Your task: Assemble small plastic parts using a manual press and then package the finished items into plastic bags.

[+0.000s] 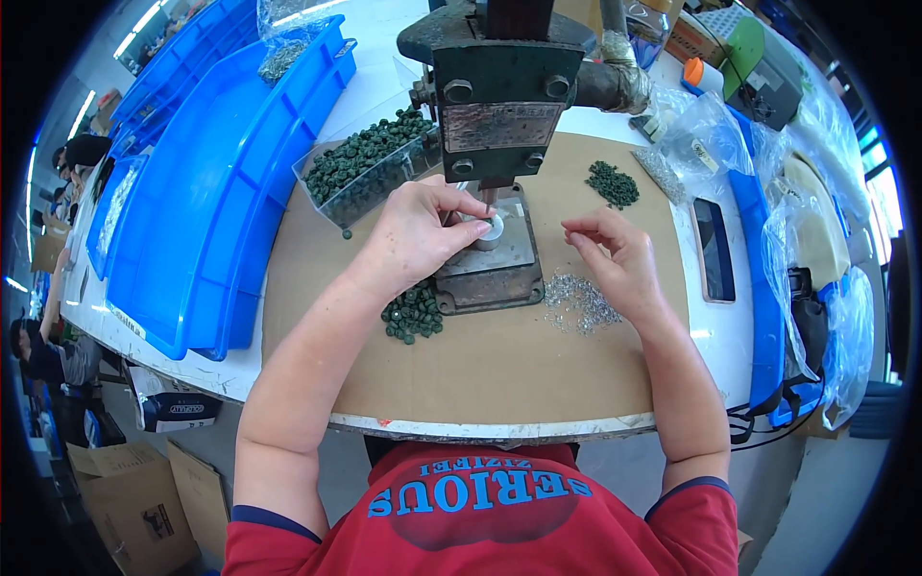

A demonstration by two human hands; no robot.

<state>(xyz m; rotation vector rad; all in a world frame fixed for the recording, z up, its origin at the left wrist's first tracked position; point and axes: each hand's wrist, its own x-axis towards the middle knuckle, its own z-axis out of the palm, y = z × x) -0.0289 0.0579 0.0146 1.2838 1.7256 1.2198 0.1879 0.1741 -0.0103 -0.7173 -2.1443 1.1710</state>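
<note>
Left hand (413, 235) is pinching a small green part (493, 222) on the press's round anvil (488, 244).
A clear plastic bin (357, 204) is brimming with green parts (370, 158); a clear bag (709, 144) is holding silvery pieces (661, 176); the right hand (619, 257) is hovering beside a silvery pile (579, 305), its grip unclear.

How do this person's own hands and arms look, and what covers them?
The left hand and right hand are without gloves; no watch or bracelet shows. The forearms are bare below short red sleeves with dark blue edging.
</note>
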